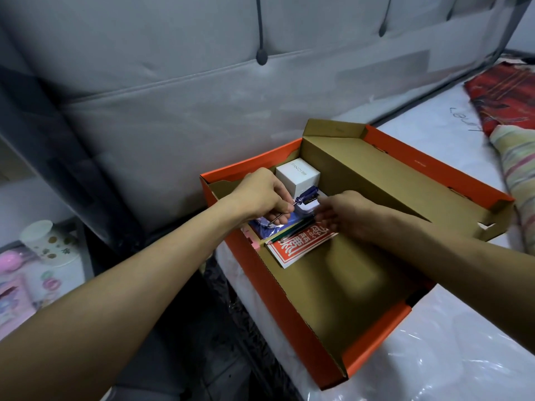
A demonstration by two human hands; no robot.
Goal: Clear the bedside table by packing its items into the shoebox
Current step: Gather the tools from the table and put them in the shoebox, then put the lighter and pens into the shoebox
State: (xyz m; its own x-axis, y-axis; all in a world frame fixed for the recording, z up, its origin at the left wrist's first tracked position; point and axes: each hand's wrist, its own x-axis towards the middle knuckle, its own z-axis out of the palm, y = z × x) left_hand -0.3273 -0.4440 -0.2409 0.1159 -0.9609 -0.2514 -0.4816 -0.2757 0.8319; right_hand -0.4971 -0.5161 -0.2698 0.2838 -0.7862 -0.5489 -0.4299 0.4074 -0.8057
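The shoebox (292,322) is coloured orange outside and plain brown inside. A white carton (298,178), a purple-handled screwdriver (307,195) and a red card (298,248) patterned in white are seen; a cloth (506,91) is checked red.

The open orange shoebox (280,299) holds a white carton (298,178) and red card (301,246), a purple-handled screwdriver (307,194) tilted above them.

Home bedroom. Grey button-tufted headboard (173,82), white mattress (434,357) in clear plastic wrap, striped pillow (518,169) and red patterned cloth (503,94) on it. Low bedside table (78,270) at left holds paper cup (43,238), pink toys (14,293).
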